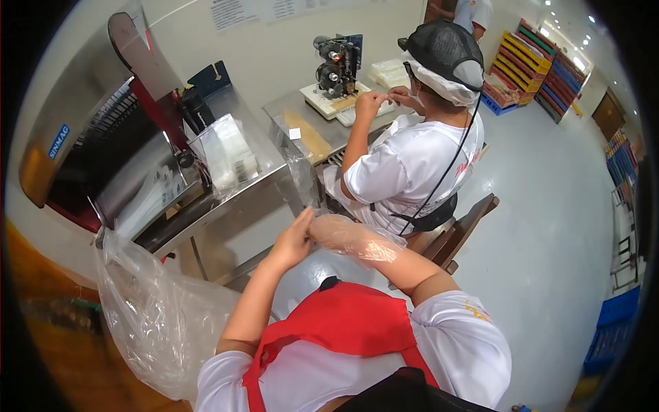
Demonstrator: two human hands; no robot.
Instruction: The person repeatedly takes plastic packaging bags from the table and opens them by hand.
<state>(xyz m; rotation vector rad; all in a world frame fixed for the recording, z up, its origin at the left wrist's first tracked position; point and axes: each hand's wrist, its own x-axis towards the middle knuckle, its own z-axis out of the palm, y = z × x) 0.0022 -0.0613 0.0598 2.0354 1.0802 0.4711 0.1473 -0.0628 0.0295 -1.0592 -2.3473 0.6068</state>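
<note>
A clear plastic glove (350,240) covers my right hand (328,230) and reaches along the forearm. Bare and without a glove, my left hand (295,237) meets the right one at the fingertips, its fingers pressed together near the glove. Whether it pinches the plastic is too small to tell. The fingers of my right hand are partly hidden behind my left hand and blurred by the plastic. Left of my arms hangs a large clear plastic bag (161,319). Behind it, a stack of clear bags (230,154) lies on the slicing machine's (68,172) metal table.
A seated co-worker (419,151) faces a small machine (336,75) on a steel table (281,106), just ahead. A wooden chair (467,233) stands behind that person. Stacked crates (518,65) rise at the back right; a blue crate (611,336) is at the right edge.
</note>
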